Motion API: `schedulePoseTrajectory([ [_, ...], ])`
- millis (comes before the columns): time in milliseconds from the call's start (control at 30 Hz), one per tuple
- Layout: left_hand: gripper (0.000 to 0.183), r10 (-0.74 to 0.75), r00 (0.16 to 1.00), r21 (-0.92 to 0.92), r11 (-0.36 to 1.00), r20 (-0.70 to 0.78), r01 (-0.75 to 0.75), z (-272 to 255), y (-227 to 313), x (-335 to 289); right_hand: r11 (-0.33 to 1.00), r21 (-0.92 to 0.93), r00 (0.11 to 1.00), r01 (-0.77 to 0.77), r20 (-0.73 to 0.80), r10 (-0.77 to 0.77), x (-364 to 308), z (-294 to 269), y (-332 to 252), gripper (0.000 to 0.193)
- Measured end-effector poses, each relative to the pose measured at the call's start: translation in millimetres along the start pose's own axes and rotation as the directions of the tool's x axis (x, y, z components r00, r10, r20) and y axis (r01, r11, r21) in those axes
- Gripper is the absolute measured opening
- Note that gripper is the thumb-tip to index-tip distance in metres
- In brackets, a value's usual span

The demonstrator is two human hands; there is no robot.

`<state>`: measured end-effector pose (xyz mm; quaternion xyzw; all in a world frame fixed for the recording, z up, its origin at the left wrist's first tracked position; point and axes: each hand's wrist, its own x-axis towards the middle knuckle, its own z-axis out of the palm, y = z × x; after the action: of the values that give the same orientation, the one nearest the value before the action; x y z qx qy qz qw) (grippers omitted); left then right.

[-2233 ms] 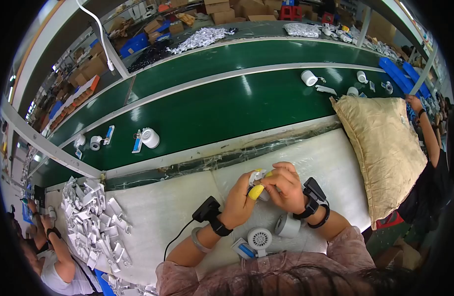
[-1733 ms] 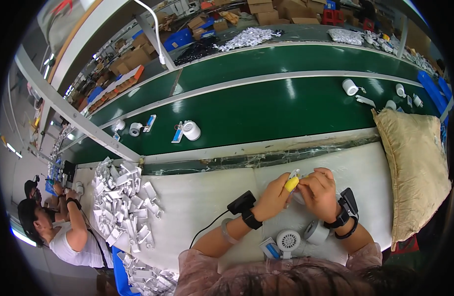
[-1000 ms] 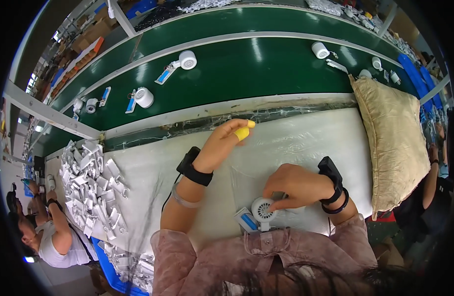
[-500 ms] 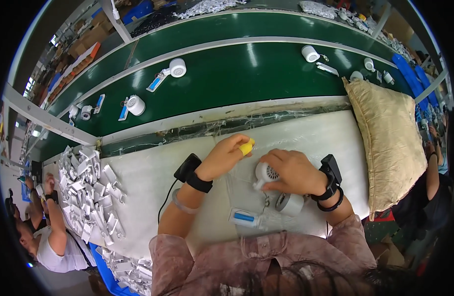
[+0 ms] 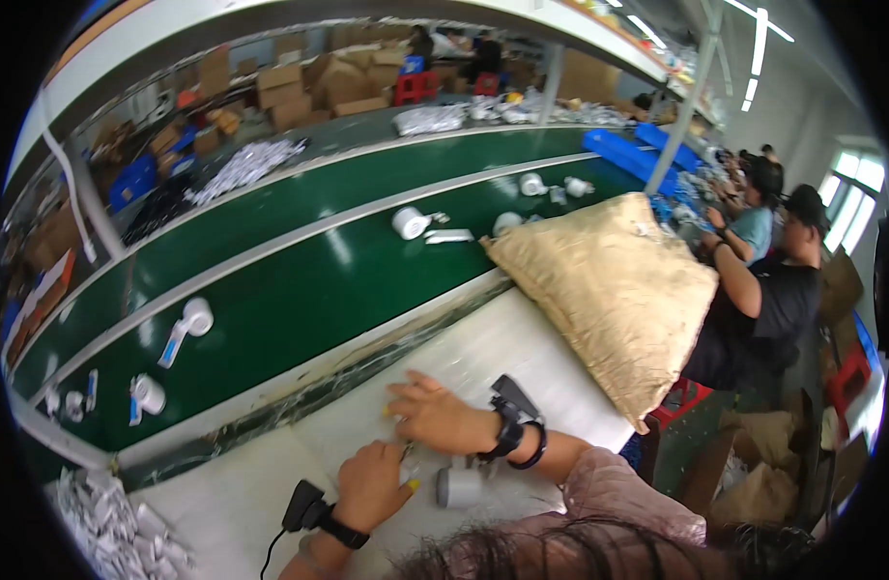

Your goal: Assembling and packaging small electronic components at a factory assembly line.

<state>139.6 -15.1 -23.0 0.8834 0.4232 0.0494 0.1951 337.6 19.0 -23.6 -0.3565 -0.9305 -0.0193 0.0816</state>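
Matt white tabletop (image 5: 522,348) under hands; glossy green belt (image 5: 348,280) beyond them; coarse tan woven sack (image 5: 609,290) right; smooth grey plastic roll (image 5: 459,486) beside wrist.

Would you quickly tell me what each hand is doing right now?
Left hand: closed around a small yellow-tipped tool.
Right hand: fingers spread, palm down on the white table; whether it holds anything cannot be told.

On the table (image 5: 522,338), the right hand (image 5: 433,418) lies behind the left hand (image 5: 372,485); a sack (image 5: 609,290) sits to their right, the conveyor belt (image 5: 309,280) behind
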Motion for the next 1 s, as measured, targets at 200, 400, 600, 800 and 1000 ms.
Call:
schedulePoseTrajectory([
  [200,0.040,0.119,0.982,0.056,0.992,-0.149,-0.112,9.5,-20.0,-1.2,0.999,-0.021,0.970,0.049,-0.237,-0.053,2.1,25.1,-1.0,0.011],
  [400,0.047,-0.217,0.971,-0.171,0.958,0.097,0.231,3.8,-15.9,11.0,0.999,0.013,0.985,0.046,-0.169,-0.043,1.8,27.9,-1.3,0.009],
  [600,0.043,-0.124,0.987,-0.299,0.942,0.104,0.150,30.4,-78.9,20.7,0.998,0.053,0.994,0.028,-0.108,-0.022,9.5,27.7,-9.5,0.009],
  [800,0.031,-0.332,0.943,-0.278,0.908,-0.015,0.315,-2.5,-40.5,15.4,0.990,0.083,0.966,-0.112,-0.223,0.128,12.5,10.6,-9.0,0.010],
  [1000,0.033,-0.144,0.915,-0.746,0.632,-0.377,-0.208,10.7,-64.2,13.7,0.986,0.165,0.858,-0.017,-0.503,0.099,18.9,7.5,-10.2,0.016],
])
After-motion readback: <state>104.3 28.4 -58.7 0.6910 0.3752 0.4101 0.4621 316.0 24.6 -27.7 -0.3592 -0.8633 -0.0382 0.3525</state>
